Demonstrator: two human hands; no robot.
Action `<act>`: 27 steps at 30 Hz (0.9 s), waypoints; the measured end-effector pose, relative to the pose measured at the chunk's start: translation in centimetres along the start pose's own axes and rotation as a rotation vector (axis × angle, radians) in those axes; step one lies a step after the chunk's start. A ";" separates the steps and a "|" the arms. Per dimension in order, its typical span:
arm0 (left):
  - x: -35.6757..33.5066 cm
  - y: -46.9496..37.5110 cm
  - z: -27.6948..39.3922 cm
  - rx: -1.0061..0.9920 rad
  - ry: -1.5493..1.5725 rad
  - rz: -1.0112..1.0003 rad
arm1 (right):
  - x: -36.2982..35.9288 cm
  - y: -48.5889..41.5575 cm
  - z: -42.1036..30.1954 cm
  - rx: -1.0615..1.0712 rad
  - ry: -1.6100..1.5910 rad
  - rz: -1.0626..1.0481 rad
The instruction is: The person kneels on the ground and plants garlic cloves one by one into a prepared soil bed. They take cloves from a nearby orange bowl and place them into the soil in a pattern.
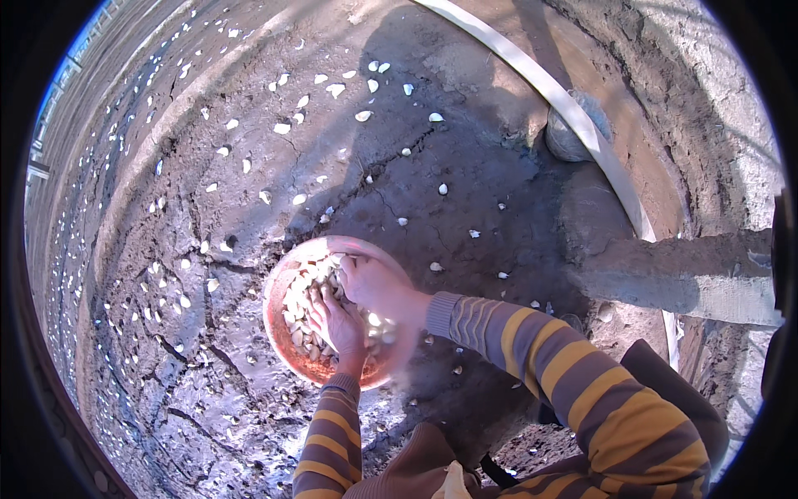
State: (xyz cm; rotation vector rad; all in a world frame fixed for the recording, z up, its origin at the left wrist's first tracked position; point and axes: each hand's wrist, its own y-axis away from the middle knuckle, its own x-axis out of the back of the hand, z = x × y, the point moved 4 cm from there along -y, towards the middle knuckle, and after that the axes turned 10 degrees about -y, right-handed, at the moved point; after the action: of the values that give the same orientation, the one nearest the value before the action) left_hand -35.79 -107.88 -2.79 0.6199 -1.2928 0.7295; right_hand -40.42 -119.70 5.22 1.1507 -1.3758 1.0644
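A round orange-red plastic basin stands on the soil before me, part filled with pale garlic cloves. Both my hands are inside it. My left hand lies on the cloves near the basin's middle, fingers spread. Just beyond it, towards the far right of the heap, my right hand reaches into the cloves with its fingers bent down; its fingertips are partly hidden, so whether it grips any cannot be told. Striped sleeves cover both forearms.
Single cloves lie scattered over the cracked, damp soil. A pale flat hose or strip curves along the right, passing a rounded stone-like lump. A concrete-like post or beam juts in at the right.
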 end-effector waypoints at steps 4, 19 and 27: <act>-0.3 -0.2 -0.1 -0.010 -0.048 0.013 | -1.0 0.5 -0.7 -0.034 0.046 -0.054; 0.4 0.1 -0.1 0.028 -0.018 -0.034 | 3.4 7.5 11.5 -0.771 -1.724 0.203; 1.2 0.0 0.8 0.047 0.023 -0.070 | -3.0 13.2 31.2 -1.049 -1.299 0.638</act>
State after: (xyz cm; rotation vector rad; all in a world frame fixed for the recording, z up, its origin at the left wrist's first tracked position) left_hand -36.17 -108.30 -1.49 0.6898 -1.2300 0.7086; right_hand -58.12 -148.02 -1.26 0.4739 -2.9074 -0.3404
